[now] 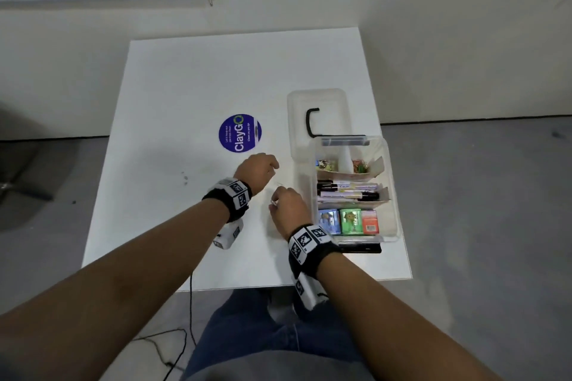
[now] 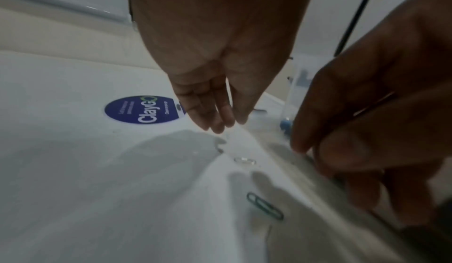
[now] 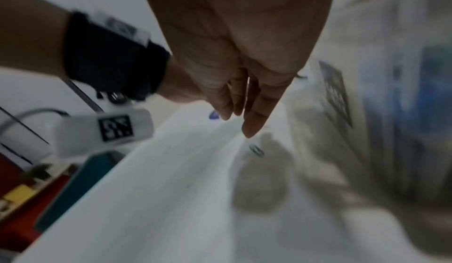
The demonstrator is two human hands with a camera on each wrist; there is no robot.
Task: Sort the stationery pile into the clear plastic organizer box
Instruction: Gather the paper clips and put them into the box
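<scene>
The clear organizer box (image 1: 393,195) stands at the table's right side and holds markers (image 1: 346,190), small coloured boxes (image 1: 348,221) and a cardboard tray of clips (image 1: 359,165). Its lid (image 1: 318,96) lies open behind it. Two loose paper clips lie on the table left of the box: a pale one (image 2: 244,160) and a green one (image 2: 265,208) (image 3: 257,150). My left hand (image 1: 263,167) (image 2: 220,124) hovers above the pale clip with straight fingers, holding nothing. My right hand (image 1: 284,204) (image 3: 242,124) points down just above the green clip, empty.
A round blue ClayGO sticker (image 1: 240,133) (image 2: 144,110) sits mid-table beyond my left hand. A flat black object (image 1: 359,247) lies in front of the box. The table's near edge (image 1: 235,288) is close to my lap. A cable (image 1: 190,303) hangs from my left wrist.
</scene>
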